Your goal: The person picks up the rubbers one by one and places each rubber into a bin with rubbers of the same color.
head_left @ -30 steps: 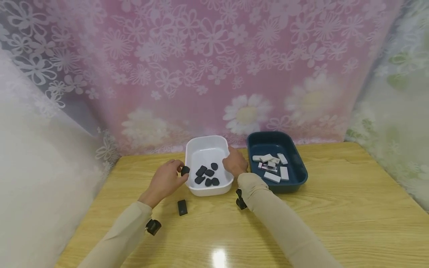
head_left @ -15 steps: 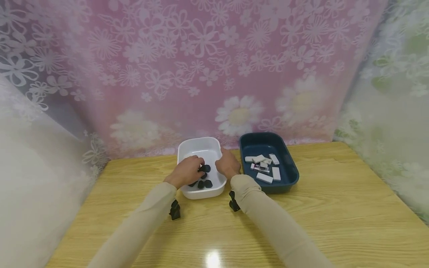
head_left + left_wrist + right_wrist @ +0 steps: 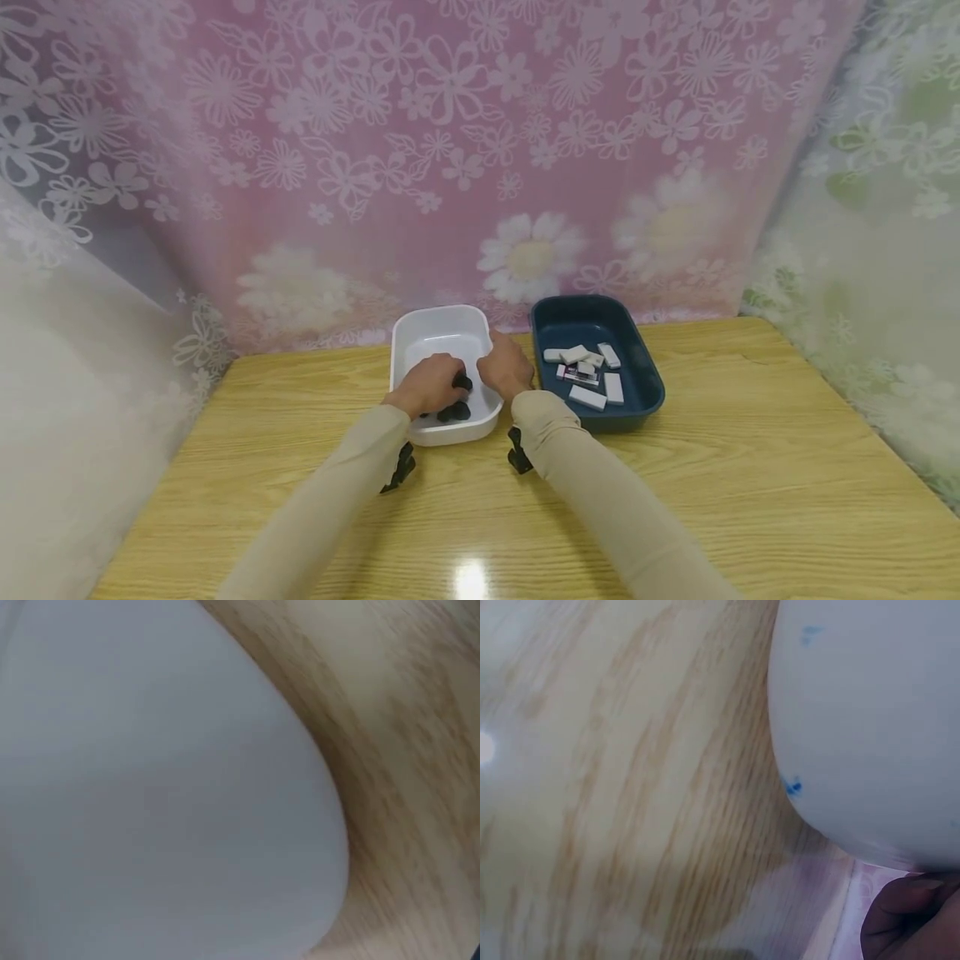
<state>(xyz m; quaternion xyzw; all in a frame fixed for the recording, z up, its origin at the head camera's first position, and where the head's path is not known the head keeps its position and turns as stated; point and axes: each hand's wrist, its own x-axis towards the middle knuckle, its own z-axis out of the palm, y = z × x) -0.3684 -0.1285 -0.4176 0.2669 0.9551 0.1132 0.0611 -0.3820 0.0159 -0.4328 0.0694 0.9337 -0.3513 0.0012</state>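
The left hand [image 3: 435,382] reaches over the near left side of a white plastic tub [image 3: 401,333]. Its fingers and thumb curl round a dark piece [image 3: 462,382] low inside. Other small black pieces [image 3: 454,412] lie just under that hand, which hides most of them. At the tub's right edge, the right hand [image 3: 506,367] grips the rim with its fingers curled. The right wrist view shows part of this hand [image 3: 911,915] against the tub's outer wall [image 3: 870,735]. In the left wrist view only the tub's wall [image 3: 172,787] and tabletop appear; no fingers show.
A dark blue tub [image 3: 647,375] stands right of the white one, holding several white erasers [image 3: 587,397]. Both tubs rest near the back of a wooden table [image 3: 720,467], before a pink floral cloth [image 3: 420,167]. A black device [image 3: 519,454] is on the right wrist.
The left hand, holding a black piece, has moved right from beside the white tub to inside it. A black block seen on the table is now hidden by the left arm. The right hand keeps its grip.
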